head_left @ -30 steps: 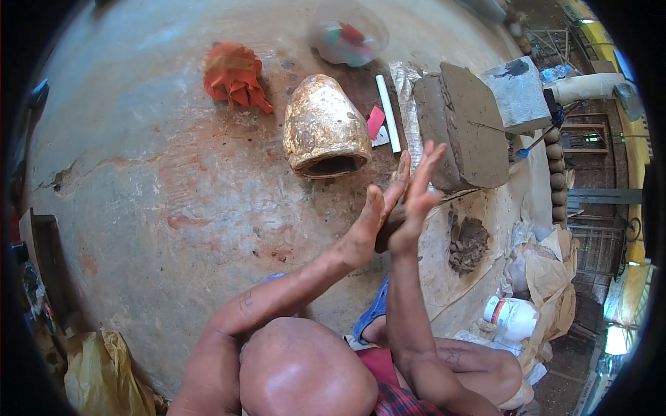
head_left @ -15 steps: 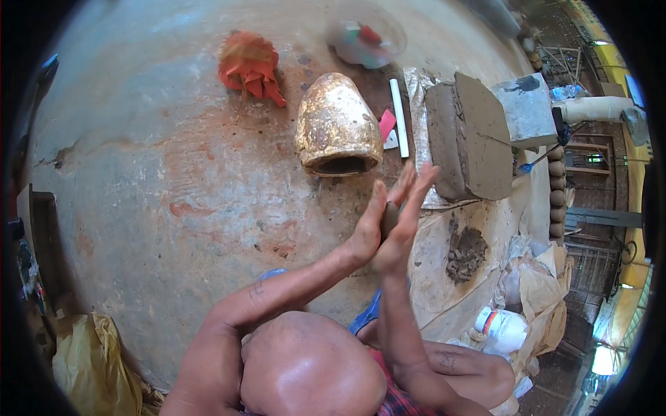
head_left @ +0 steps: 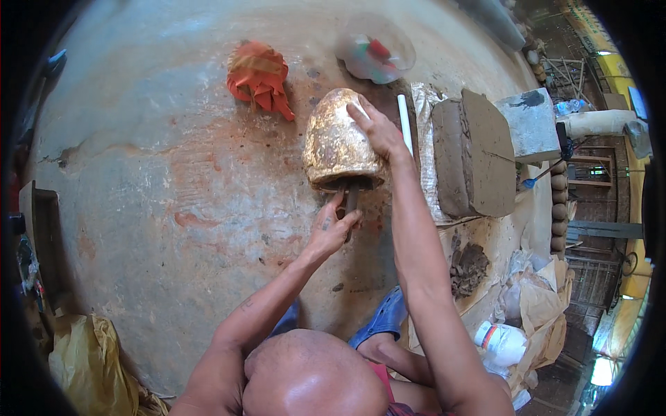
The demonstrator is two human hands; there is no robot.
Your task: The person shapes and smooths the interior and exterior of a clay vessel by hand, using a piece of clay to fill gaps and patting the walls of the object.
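A dome-shaped hollow mould [head_left: 334, 142], pale and mottled with gold-brown, lies on the floor, its dark open end toward me. At that opening, my left hand [head_left: 331, 225] grips a grey-brown clay roll [head_left: 353, 197], whose far end goes into the hollow and is hidden there. My right hand [head_left: 378, 132] lies over the mould's upper right side, fingers stretched along its surface. Just right of that hand is a white tube [head_left: 405, 125]. Beyond it a large clay block [head_left: 479, 156] stands on a pale sheet [head_left: 428, 166].
An orange crumpled cloth [head_left: 258, 78] and a clear plastic bag [head_left: 374, 52] lie farther off. At right are a grey block [head_left: 528, 121], loose clay [head_left: 470, 269], a white jar [head_left: 502, 343] and crumpled brown paper [head_left: 548, 312]. A yellowish sack [head_left: 94, 367] sits at lower left.
My palms, pressed together around the clay, have parted. My left hand has brought the clay roll to the mould's opening, and my right hand has reached forward onto the mould.
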